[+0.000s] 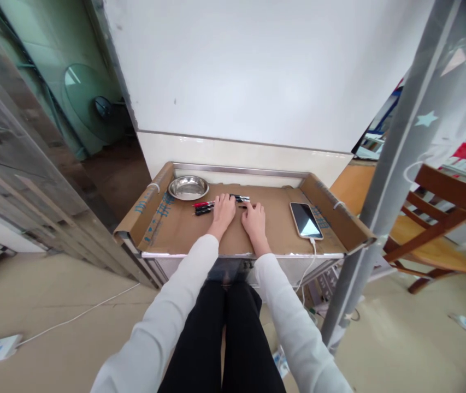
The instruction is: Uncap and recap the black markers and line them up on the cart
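My left hand (224, 212) lies over a bunch of pens on the cardboard, its fingers bent down round them. Red and black pen ends (204, 208) stick out on its left side, and clear and black pen ends (240, 198) show to its right. Close beside it, my right hand (254, 219) rests on the cardboard with its fingers apart and the index fingertip near a short dark pen end. I see nothing held in it. The fingers of my left hand hide the middles of the pens.
A round steel dish (188, 188) stands at the back left of the cardboard-lined table (273, 240). Toward the right lies a phone (306, 220) with a white charging cable (313, 252) hanging over the front edge. A grey post (388, 180) and a wooden chair (433, 240) are on the right.
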{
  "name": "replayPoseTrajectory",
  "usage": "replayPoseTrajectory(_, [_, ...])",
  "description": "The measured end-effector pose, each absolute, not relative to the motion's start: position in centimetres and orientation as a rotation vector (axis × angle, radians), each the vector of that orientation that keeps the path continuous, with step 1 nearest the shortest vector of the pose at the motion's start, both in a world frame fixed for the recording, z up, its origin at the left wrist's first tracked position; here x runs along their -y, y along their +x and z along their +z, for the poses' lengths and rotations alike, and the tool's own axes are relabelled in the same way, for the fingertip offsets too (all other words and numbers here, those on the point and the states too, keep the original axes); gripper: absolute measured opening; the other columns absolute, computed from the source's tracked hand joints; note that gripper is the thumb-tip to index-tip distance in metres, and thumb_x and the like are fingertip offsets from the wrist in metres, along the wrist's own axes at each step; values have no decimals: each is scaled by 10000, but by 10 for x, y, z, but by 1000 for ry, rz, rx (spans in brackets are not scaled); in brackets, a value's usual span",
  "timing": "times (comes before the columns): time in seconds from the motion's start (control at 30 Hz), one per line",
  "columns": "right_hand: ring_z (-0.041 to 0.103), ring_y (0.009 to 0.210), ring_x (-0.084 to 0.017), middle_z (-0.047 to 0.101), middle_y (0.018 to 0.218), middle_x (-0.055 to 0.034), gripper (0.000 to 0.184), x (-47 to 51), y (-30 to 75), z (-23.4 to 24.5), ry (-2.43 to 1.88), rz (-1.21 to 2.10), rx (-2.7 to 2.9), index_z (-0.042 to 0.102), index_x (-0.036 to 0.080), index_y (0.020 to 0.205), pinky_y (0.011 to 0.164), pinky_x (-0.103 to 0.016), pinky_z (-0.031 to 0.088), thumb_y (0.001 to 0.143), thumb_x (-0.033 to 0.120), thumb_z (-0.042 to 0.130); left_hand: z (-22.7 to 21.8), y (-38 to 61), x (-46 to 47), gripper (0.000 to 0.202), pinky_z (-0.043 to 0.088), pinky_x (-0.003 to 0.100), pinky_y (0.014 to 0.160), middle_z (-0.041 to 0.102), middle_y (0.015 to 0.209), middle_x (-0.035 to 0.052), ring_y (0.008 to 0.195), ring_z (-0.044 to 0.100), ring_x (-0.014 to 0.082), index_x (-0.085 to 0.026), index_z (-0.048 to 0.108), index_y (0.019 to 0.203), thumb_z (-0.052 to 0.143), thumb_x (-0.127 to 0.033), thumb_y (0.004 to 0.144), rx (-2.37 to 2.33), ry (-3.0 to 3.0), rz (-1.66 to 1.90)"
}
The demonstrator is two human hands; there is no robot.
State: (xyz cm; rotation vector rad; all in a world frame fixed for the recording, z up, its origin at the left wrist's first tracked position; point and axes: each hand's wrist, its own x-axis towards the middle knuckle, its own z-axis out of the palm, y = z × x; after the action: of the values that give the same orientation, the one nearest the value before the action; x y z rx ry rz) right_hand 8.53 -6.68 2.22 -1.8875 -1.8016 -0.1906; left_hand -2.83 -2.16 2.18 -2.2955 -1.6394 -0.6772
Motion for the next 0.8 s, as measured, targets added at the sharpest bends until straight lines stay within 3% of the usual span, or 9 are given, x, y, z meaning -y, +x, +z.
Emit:
replayPoseTrajectory(0.2, [471, 945, -240, 554, 1020, -140, 273, 59, 86, 22, -1950, -213, 1784, 615, 159, 1046, 801, -333, 349, 884, 206, 401, 22, -30, 16, 207, 345, 402, 841, 604, 991, 133, 958, 508, 276, -146, 574, 960, 396, -225, 889, 1639, -2301, -690])
replayPoseTrajectory(0.4, [489, 961, -236, 572, 1032, -127, 236, 56, 88, 21, -1987, -232, 1748, 596, 154, 1013, 802, -332, 343, 896, 229, 405, 23, -33, 20, 173, 356, 381, 853, 598, 988, 104, 966, 502, 262, -161, 554, 988, 479, -234, 851, 1639, -2358, -749])
replayPoseTrajectory(0.8, [497, 966, -249, 581, 1043, -152, 265, 55, 89, 18, -1981, -218, 1767, 586, 136, 1023, 810, -353, 330, 924, 195, 347, 24, -36, 20, 156, 379, 349, 840, 604, 982, 76, 943, 499, 224, -187, 562, 950, 417, -227, 911, 1510, -2534, -764])
